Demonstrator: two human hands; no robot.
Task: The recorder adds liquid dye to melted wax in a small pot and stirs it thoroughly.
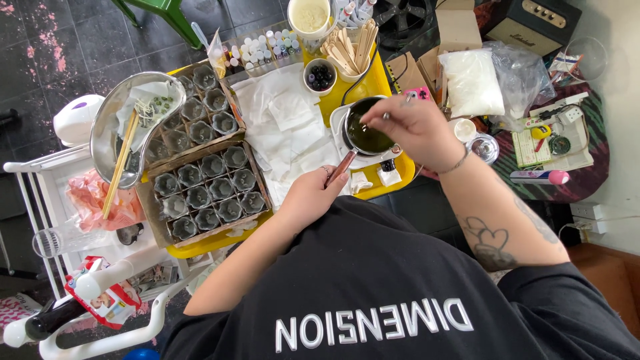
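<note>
The person leans over a yellow surface full of small things. The left hand is wrapped around the long brown handle of a small dark pot. The pot sits on a white stand near the middle of the surface, and it holds a dark greenish liquid.

The right hand is over the pot. Its fingers are pinched together around something thin that points down into the liquid. I cannot tell just what that thin thing is. There is a bracelet on that wrist and a ring on the left hand.

To the left of the pot lie white paper sheets. Left of those are two cardboard trays packed with little glass cups set in rows. A shiny metal bowl rests past the trays, with a wooden stick leaning in it.

Behind the pot is a small white cup of dark beads. Beside it is a bundle of flat wooden sticks, and a white tub of pale cream stuff stands farther back. Small bottles sit in a clear box nearby. A clear bag of white flakes lies to the right.
</note>
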